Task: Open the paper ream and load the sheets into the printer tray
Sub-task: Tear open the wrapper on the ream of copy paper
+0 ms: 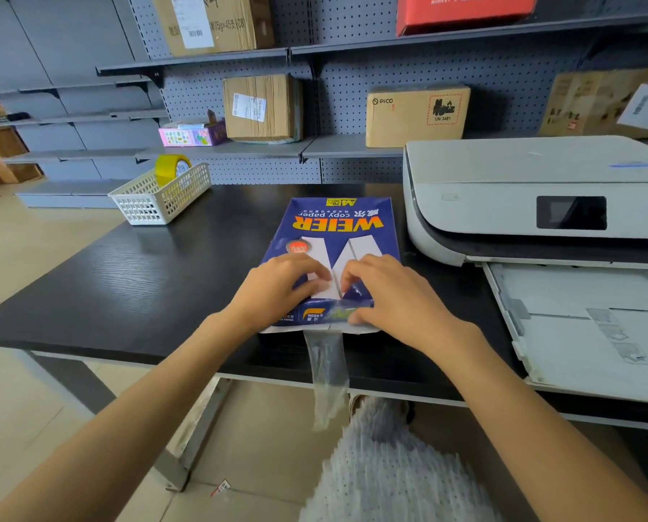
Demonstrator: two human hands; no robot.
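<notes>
Nearest the camera, a strip of clear plastic [328,374] hangs from the near end of the paper ream [333,235] and over the edge of the table [134,280]. The ream itself lies flat on the table, just left of the printer, its near end close to the table's edge.

Both hands rest on the ream's near end, close together. The left hand [277,284] presses on the wrapper with its fingers bent onto the top face. The right hand [386,292] lies just beside it, fingertips curled at the middle seam and thumb down at the end flap. Each seems to pinch or press the wrapper, though whether either has truly gripped a fold I cannot tell.

The step in hand looks like opening the wrapper; no sheets are out yet. The next move probably calls for tearing or peeling the end flap apart, wide enough to slide the stack out.

Right of the ream, the printer tray [586,333] stands pulled out under the printer [503,205]. Left of and beyond the ream sits a white basket [153,205] holding a roll of tape [172,169].
</notes>
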